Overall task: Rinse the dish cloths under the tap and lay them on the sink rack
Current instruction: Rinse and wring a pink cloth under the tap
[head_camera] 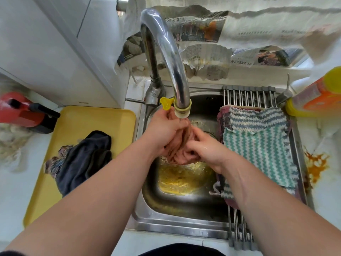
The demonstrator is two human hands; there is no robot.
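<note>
Under the tap [177, 74], a brownish cloth [177, 154] is being rinsed over the sink [184, 200]. It is bunched between the left hand [162, 130] and right hand [203, 146], with the fingers of both curled tightly round it. Wringing and a carry rightward to the sink rack [249, 97] are judged next. Striped cloths [258, 145] cover most bars; bare room shows only at the far and near ends. A dark cloth [86, 159] lies on the yellow tray [92, 119], left.

Crumpled printed newspaper sheets [203, 30] covered the wall at the back; a tall white cabinet panel [51, 48] stood at the left; the pale white countertop [16, 196] bore a flat yellow plastic tray [88, 119] at the left and an orange-brown stain [316, 163] at the right; the light was bright and even.
</note>
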